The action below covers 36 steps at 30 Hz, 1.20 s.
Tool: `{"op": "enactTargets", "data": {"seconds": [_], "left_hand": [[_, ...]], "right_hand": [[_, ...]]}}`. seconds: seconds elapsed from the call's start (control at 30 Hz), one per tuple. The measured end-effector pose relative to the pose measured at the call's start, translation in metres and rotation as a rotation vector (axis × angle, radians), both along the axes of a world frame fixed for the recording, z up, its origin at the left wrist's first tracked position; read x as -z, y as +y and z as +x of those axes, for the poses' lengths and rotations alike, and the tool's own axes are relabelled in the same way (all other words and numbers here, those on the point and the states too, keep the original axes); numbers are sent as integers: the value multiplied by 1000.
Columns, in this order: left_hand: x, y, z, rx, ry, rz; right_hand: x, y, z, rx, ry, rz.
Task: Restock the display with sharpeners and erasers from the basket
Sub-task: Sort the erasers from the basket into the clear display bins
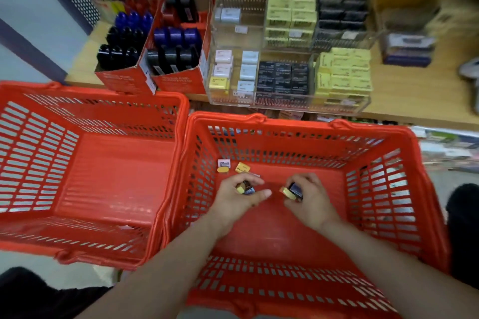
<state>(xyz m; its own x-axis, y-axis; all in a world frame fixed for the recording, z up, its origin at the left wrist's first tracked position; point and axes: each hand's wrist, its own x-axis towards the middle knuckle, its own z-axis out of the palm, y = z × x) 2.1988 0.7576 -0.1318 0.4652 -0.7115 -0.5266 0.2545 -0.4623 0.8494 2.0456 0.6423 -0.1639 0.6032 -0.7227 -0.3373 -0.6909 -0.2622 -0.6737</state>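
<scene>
Down below me I see a wooden shelf (404, 96) that runs across the top of the view. On it stands a clear plastic display (285, 101) with many small boxes inside, some yellow, some black, some white. One part near its top left is almost bare. Beside the display, on the left, are two red cardboard boxes (166, 77) full of black, blue and purple tape holders (176, 36).

Under the shelf sit two red baskets, side by side and touching. The left basket (31, 158) has nothing in it that I can see. The right basket (404, 189) is the one my hands are in.

My left hand (236, 197) is low in the right basket. Its fingers curl round a small bunch of erasers and sharpeners (245, 187), and I can see a yellow bit and a dark bit between the fingers. My right hand (308, 199) is close to it, a little apart. It grips a dark little box and a yellow eraser (293, 191).

On the basket floor, just past my left hand, lie a few loose things: a pink-white eraser (224, 163) with a bar code, a small yellow eraser (223, 169) touching it, and a yellow box (242, 167) just beside them.

The view is a bit blurry, so I cannot read any words.
</scene>
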Motion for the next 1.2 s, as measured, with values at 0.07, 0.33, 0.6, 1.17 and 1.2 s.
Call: {"op": "enactTargets", "data": {"seconds": [0.07,0.33,0.6,1.17,1.2], "left_hand": [[-37,-4,0,49,-31,-38],[-213,0,-6,342,-206,-169],[-265,-3,-22,401,-368,-256],[-256,-98,34,-109,411,-149],[-257,-97,36,-99,388,-152]], "right_hand": [[-43,-3,-3,43,-46,7],[-253,2,-17,-90,-215,311],[-318,-3,-22,-102,-123,357],[-319,-98,25,588,-685,1566],[-319,-102,27,586,-691,1583]]}}
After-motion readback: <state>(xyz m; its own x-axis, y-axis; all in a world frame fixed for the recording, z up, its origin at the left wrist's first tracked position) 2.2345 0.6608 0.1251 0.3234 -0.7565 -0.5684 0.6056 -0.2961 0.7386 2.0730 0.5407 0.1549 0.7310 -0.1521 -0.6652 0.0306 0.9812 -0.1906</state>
